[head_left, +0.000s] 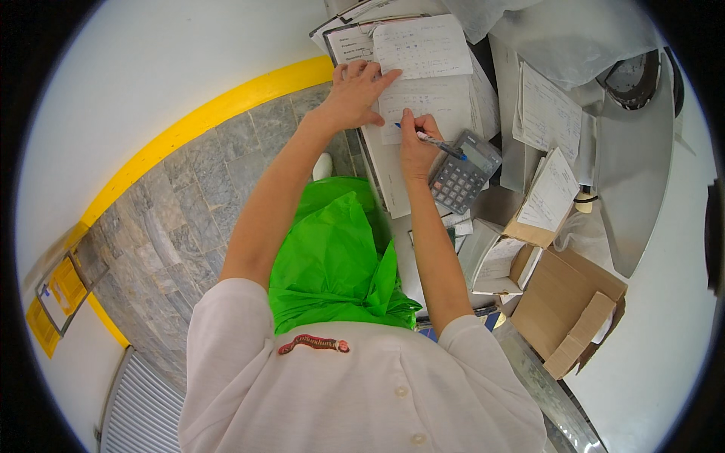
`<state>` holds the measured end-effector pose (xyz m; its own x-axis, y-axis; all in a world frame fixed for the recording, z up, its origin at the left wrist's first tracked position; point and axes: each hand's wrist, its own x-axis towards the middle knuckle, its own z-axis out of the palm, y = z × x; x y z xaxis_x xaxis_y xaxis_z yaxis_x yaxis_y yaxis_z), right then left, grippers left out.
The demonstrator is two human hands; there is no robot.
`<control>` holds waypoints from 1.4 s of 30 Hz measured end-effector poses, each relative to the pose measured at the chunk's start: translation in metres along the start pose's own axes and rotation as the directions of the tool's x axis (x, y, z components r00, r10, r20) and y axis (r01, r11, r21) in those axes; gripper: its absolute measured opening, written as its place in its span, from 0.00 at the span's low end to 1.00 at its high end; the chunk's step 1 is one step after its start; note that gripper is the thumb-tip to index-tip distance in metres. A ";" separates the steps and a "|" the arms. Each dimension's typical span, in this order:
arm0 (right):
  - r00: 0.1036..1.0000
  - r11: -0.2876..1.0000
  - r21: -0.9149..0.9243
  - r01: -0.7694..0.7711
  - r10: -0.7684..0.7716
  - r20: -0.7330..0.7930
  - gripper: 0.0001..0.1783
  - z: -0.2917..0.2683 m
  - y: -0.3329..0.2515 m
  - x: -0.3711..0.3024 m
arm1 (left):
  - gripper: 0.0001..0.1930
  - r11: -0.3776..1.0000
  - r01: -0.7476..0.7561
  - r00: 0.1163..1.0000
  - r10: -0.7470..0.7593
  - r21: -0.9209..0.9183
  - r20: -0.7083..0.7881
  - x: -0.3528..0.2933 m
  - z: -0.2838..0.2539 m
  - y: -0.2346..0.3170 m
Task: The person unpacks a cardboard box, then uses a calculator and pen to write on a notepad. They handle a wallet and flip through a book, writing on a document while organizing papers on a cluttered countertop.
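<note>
Between the fingers of my right hand (420, 149) is a pen (442, 144) with a blue cap end, its tip close to a handwritten sheet (423, 100). Fingers spread, my left hand (353, 96) rests at the left edge of the papers. Under the sheets lies a clipboard (393, 198), and a folded handwritten page (423, 47) covers its upper part. Just right of my writing hand, a grey calculator (462, 172) lies tilted on the surface, partly under the pen's back end.
To the right stand handwritten paper stacks (549, 117), a small open box of slips (501, 264) and an open cardboard box (563, 306). Clear plastic bags (570, 45) bulge at the far right. A green apron (325, 253) covers my lap; grey tiled floor (204, 189) lies left.
</note>
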<state>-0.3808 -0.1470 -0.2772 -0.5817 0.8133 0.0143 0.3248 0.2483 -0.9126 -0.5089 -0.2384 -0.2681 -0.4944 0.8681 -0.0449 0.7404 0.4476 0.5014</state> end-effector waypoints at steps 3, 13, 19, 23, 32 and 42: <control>0.996 0.996 0.035 0.082 -0.081 -0.026 0.17 0.002 0.000 0.000 | 0.47 1.000 -0.001 1.000 0.001 0.001 -0.011 0.001 0.003 -0.001; 0.997 0.997 0.038 0.074 -0.073 -0.021 0.16 0.004 0.005 0.000 | 0.48 1.000 0.006 1.000 -0.006 -0.027 -0.010 -0.002 0.002 0.000; 0.997 0.997 0.018 0.079 -0.079 -0.019 0.15 0.004 0.010 0.000 | 0.48 0.999 -0.023 0.998 0.021 -0.033 -0.062 -0.003 0.005 -0.002; 0.996 0.996 -0.025 0.089 -0.089 -0.010 0.15 0.004 0.008 0.000 | 0.48 1.000 -0.020 0.997 0.018 -0.023 -0.073 -0.002 0.008 -0.003; 0.996 0.990 -0.108 0.086 -0.088 -0.016 0.16 0.002 0.000 -0.001 | 0.48 1.000 -0.008 0.999 0.008 0.000 -0.054 -0.001 0.008 -0.002; 0.992 0.990 -0.064 0.126 -0.127 -0.009 0.15 0.002 0.003 0.000 | 0.48 1.000 0.002 0.999 -0.002 -0.002 -0.039 -0.001 0.006 -0.001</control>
<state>-0.3810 -0.1470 -0.2809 -0.6110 0.7803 0.1335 0.2962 0.3818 -0.8755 -0.5063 -0.2386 -0.2742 -0.5130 0.8583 -0.0121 0.7389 0.4487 0.5027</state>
